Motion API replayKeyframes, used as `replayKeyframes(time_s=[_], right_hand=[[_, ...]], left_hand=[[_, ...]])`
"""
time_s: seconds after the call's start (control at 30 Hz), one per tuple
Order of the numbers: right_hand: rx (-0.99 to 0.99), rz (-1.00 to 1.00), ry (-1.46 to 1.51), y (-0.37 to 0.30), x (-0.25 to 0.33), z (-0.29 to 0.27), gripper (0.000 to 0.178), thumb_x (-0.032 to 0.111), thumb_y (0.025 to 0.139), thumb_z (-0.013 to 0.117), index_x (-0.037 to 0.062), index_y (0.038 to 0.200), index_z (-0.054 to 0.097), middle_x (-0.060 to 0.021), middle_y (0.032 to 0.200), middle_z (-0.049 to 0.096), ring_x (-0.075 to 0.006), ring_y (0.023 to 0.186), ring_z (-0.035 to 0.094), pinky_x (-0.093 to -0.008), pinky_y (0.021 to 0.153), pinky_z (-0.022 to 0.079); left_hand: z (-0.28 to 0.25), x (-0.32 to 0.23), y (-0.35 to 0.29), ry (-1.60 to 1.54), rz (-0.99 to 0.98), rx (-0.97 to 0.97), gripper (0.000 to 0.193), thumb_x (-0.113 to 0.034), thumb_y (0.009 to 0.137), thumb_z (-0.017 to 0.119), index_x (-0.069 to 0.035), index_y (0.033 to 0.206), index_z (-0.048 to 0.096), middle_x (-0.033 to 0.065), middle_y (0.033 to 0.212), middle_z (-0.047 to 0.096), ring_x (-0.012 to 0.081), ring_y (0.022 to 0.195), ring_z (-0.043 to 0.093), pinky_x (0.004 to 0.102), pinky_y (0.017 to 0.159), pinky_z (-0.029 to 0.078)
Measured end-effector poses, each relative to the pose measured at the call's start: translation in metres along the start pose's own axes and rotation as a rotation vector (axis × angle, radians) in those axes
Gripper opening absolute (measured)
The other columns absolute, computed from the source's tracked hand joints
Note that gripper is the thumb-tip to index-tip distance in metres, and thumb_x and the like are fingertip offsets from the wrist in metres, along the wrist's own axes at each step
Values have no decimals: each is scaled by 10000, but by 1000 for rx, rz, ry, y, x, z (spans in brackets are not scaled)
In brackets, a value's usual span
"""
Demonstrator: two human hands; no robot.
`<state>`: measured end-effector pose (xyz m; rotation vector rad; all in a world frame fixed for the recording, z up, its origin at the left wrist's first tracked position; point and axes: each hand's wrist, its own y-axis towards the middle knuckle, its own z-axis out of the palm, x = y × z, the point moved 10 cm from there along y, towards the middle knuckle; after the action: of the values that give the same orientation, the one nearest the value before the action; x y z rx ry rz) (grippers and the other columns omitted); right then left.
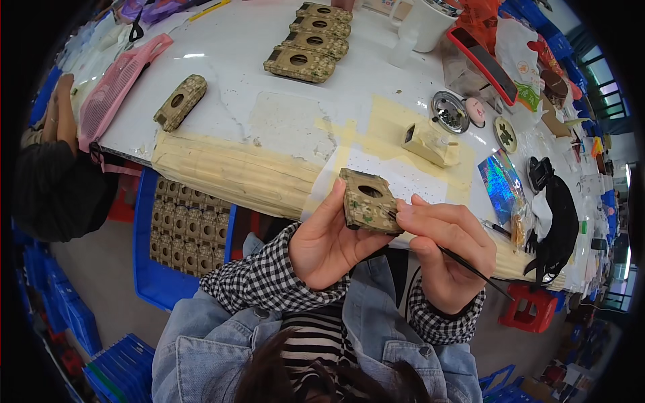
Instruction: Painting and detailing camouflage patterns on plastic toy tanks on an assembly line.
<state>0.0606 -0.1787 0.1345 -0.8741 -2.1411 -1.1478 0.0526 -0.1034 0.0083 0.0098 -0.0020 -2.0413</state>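
My left hand [317, 250] grips a toy tank hull [365, 213] by its lower and left sides, above the table's near edge. The hull is camouflaged in tan, brown and green, with a round hole in its top. In my right hand [451, 250] is a thin, dark-handled paintbrush [476, 272], pinched between thumb and fingers. Its front end meets the hull's right side, where my fingertips partly hide it. Paper [416, 180] with dark specks lies on the table just beyond the hull.
Similar hulls stand in a row [299, 64], and one hull [180, 102] sits apart at left. More fill a blue crate [144, 272] below the table. A tape-covered block [431, 144], metal dish [450, 112] and white mug [430, 28] stand right. Another person [57, 178] is at left.
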Motion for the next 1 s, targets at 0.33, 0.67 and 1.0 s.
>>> replayKeyframes(time_s=[0.33, 0.67, 1.0], right_hand=[[-523, 0, -58, -16, -25, -59, 128, 95, 896, 538, -10, 927, 604, -110, 829, 647, -166, 738, 550, -264, 697, 410], [-360, 75, -706, 13, -74, -62, 170, 40, 767, 683, 31, 934, 657, -94, 760, 601, -219, 701, 554, -296, 660, 429], [-353, 46, -602, 15, -83, -59, 114, 39, 741, 708, 31, 845, 659, -99, 734, 604, -213, 678, 543, -293, 636, 428]], left_hand=[[10, -2, 0, -169, -27, 146, 687, -451, 971, 259, 36, 1409, 51, 279, 1335, 351, 333, 1196, 462, 389, 1038, 399], [11, -4, 4, -216, -27, 163, 692, -439, 974, 256, 36, 1409, 4, 297, 1343, 331, 341, 1203, 455, 390, 1046, 386], [11, 0, 9, -227, -30, 146, 685, -430, 977, 260, 41, 1408, 14, 297, 1349, 325, 342, 1205, 453, 387, 1049, 383]])
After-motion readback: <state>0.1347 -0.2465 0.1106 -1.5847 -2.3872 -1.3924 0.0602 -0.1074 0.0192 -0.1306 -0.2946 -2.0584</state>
